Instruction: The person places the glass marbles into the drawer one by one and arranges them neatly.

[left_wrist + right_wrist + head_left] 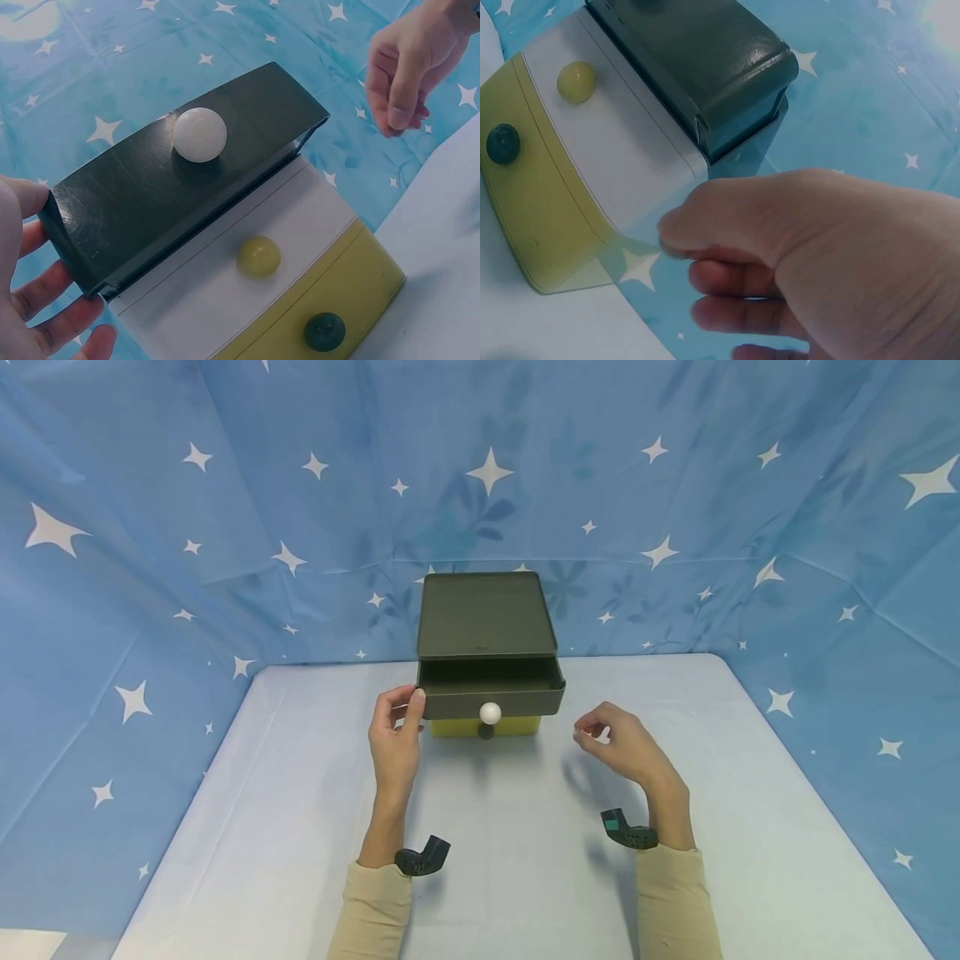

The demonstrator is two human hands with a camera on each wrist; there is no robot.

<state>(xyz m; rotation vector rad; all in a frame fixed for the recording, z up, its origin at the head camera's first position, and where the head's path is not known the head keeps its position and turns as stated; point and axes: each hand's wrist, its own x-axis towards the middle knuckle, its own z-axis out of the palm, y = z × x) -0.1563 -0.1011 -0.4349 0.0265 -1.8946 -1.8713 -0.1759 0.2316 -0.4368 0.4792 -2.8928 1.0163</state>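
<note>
A small drawer cabinet stands on the table with a dark green top, a white middle drawer with a yellow knob, and a yellow bottom drawer with a dark green knob. Its dark green top drawer, with a white knob, is pulled out, and the inside looks dark. My left hand grips this drawer's left front corner, thumb at the front edge and fingers along the side. To the right of the cabinet, my right hand hovers apart from it, fingers loosely curled, nothing visible in them.
A white tabletop carries the cabinet near its back edge. Behind it and on both sides hangs a blue cloth with white stars. Each wrist bears a black band just past a beige sleeve.
</note>
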